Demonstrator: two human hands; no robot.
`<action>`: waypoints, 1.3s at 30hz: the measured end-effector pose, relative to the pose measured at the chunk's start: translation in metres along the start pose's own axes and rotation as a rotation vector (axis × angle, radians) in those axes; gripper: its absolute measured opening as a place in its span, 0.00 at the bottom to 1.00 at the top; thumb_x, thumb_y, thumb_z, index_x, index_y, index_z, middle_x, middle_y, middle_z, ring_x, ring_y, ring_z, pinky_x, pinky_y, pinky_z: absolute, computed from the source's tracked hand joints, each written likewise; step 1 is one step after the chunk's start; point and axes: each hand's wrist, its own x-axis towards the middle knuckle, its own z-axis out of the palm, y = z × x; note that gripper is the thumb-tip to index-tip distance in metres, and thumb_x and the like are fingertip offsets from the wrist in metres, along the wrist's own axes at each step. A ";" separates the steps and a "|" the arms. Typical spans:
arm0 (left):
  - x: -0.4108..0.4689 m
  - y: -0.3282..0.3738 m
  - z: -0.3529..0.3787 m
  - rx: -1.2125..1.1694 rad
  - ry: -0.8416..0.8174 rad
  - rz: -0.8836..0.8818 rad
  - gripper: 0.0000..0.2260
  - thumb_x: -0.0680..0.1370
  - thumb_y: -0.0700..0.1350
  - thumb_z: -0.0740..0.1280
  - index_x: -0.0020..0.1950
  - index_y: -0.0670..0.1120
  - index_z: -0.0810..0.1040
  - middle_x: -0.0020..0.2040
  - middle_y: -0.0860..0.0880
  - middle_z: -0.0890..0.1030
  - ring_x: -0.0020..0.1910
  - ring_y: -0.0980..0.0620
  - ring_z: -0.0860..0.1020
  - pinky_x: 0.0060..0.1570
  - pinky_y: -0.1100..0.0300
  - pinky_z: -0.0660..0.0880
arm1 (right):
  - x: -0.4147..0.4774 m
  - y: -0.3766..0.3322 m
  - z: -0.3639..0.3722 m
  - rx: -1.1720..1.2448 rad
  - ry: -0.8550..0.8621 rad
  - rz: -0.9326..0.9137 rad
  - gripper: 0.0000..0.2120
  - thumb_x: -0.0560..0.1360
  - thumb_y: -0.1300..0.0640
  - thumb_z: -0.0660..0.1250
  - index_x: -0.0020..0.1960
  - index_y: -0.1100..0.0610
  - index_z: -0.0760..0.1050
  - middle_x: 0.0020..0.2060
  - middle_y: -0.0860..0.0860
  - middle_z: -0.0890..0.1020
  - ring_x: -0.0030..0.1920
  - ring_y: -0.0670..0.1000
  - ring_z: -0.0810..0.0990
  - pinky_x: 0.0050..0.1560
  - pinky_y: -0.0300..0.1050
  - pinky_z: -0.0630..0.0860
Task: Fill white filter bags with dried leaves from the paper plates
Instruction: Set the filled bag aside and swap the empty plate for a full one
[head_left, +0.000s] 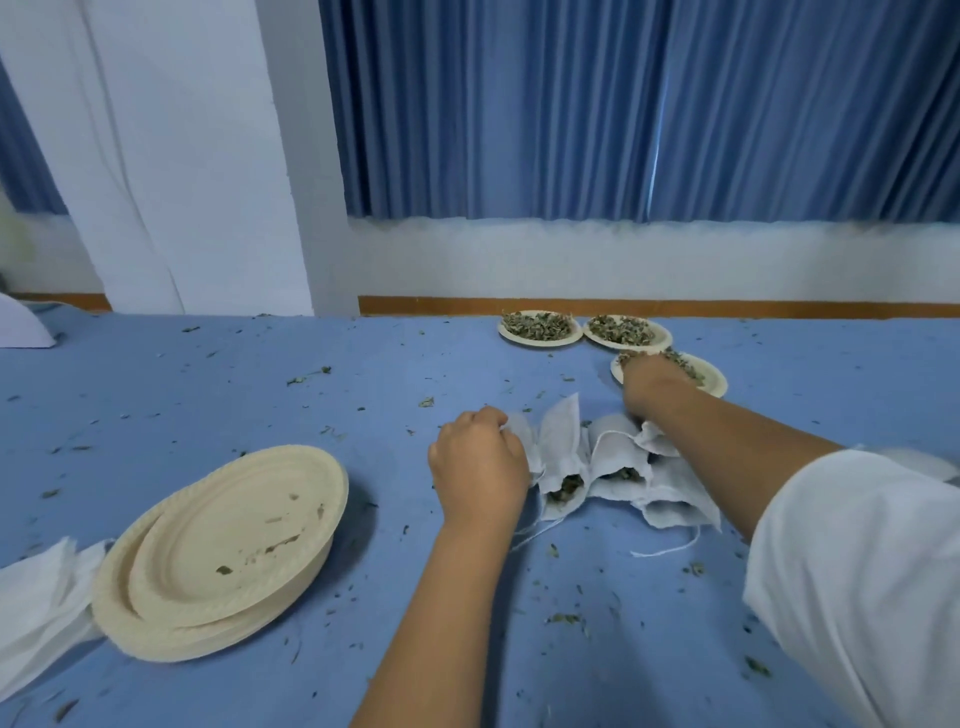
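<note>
Head view: the left grip (478, 462) pinches the edge of a white filter bag (521, 446) at the left of a pile of filter bags (618, 457) on the blue counter (363, 395). Just beyond the pile, the right grip (652, 387) rests in dried leaves (685, 366) on a paper plate (714, 382). Its fingers are hidden, so I cannot tell whether they hold anything.

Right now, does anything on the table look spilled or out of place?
Yes: dried leaf crumbs lie scattered all over the blue table cover, outside the leaf plates and filter bags. The stack of empty plates at the left sits askew, not aligned.
</note>
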 end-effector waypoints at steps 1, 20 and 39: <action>0.000 -0.001 0.001 -0.004 -0.004 -0.009 0.14 0.80 0.41 0.59 0.62 0.47 0.79 0.59 0.49 0.80 0.60 0.47 0.74 0.58 0.56 0.65 | 0.003 0.002 0.003 -0.017 -0.003 0.002 0.12 0.74 0.63 0.69 0.57 0.60 0.76 0.56 0.56 0.80 0.56 0.56 0.79 0.45 0.47 0.73; 0.007 -0.016 -0.006 -0.092 -0.008 -0.123 0.13 0.80 0.42 0.61 0.62 0.47 0.79 0.60 0.50 0.80 0.61 0.49 0.75 0.62 0.52 0.68 | 0.018 0.010 0.030 -0.054 0.098 0.023 0.05 0.77 0.65 0.62 0.50 0.58 0.74 0.42 0.52 0.74 0.45 0.54 0.73 0.44 0.45 0.71; 0.008 -0.018 -0.010 -0.124 -0.031 -0.128 0.13 0.80 0.42 0.61 0.62 0.47 0.79 0.59 0.51 0.80 0.60 0.49 0.75 0.63 0.51 0.69 | 0.013 -0.006 -0.009 -0.021 0.179 -0.221 0.09 0.75 0.68 0.63 0.38 0.59 0.70 0.31 0.52 0.71 0.37 0.54 0.74 0.37 0.44 0.70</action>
